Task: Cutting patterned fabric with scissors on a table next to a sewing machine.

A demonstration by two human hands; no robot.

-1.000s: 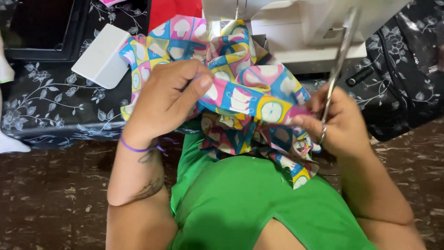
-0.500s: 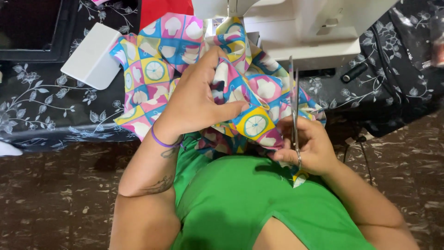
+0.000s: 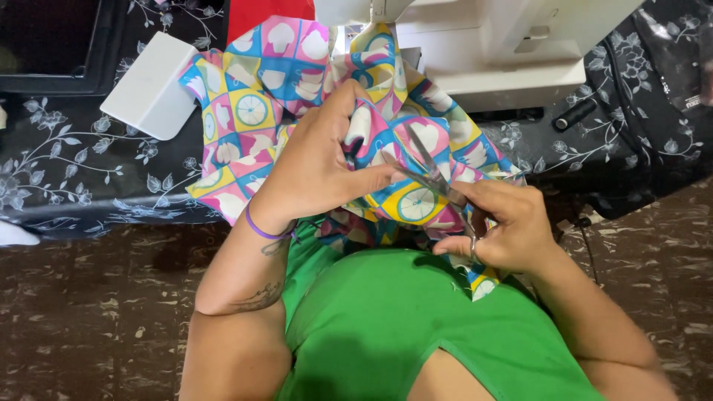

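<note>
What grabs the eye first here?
The bright patchwork-print fabric at centre, draped from the white sewing machine toward the person's lap. The left hand pinches it while the right hand points scissors at it. Below is a green shirt.

Left grip [image 3: 312, 174] pinching, right grip [image 3: 509, 226] seemingly curled

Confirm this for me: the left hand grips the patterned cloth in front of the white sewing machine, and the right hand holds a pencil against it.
Not quite. In the head view the right hand holds scissors, not a pencil, with the blades against the patterned cloth. The rest stands: the left hand grips that cloth in front of the white sewing machine.
</note>
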